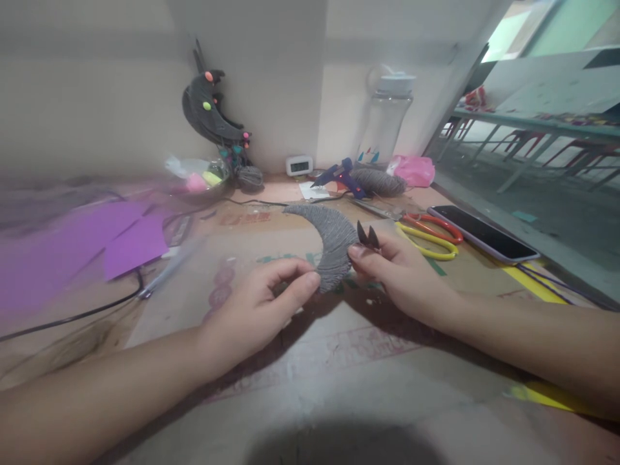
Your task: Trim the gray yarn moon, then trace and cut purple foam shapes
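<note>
A crescent wrapped in grey yarn (334,236) is held just above the cardboard, its narrow tip pointing up and left. My left hand (268,300) pinches its lower end between thumb and fingers. On its right edge, the thumb of my right hand (397,265) presses against the yarn. Two dark pointed blades (367,236), like those of small thread snips, stick up from behind the right fingers; their handle is hidden in that hand. Both hands are closed.
Scissors with red and yellow handles (431,237) and a phone (484,232) lie to the right. Behind are a blue glue gun (341,177), grey yarn (380,181), a clear bottle (385,126) and a small clock (299,165). Purple sheets (82,252) spread left; a dark crescent ornament (206,110) leans on the wall.
</note>
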Motion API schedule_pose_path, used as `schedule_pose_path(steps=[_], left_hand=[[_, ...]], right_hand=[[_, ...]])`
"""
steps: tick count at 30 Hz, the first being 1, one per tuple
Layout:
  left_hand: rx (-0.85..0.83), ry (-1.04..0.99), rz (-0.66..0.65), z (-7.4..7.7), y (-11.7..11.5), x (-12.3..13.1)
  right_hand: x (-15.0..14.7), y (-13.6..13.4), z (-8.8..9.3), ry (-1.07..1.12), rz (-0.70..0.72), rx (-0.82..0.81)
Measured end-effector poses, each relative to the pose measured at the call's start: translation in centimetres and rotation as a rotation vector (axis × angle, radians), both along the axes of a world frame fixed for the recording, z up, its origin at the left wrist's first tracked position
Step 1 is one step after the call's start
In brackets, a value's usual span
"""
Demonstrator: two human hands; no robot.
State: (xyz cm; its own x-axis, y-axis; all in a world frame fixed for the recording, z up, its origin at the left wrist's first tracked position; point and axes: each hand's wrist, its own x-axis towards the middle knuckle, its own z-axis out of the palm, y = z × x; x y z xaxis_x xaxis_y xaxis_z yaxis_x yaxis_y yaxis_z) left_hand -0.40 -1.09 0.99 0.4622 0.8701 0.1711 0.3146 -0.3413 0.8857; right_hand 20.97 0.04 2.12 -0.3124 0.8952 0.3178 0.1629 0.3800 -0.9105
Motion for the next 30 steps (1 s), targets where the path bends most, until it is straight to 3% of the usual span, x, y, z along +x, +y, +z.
schedule_pose_path(steps=[11, 16, 24, 30], left_hand=[[0.029, 0.089, 0.010, 0.05, 0.07, 0.10], [-0.012, 0.038, -0.020, -0.17, 0.14, 0.02], [-0.062, 0.051, 0.093, 0.04, 0.04, 0.09], [-0.036, 0.105, 0.090, 0.15, -0.03, 0.23]], right_hand=[[0.13, -0.39, 0.17, -0.198, -0.027, 0.062], [0.01, -0.13, 0.10, -0.153, -0.029, 0.021], [0.12, 0.36, -0.09, -0.068, -0.067, -0.013], [0.16, 0.41, -0.11, -0.103, -0.055, -0.036]])
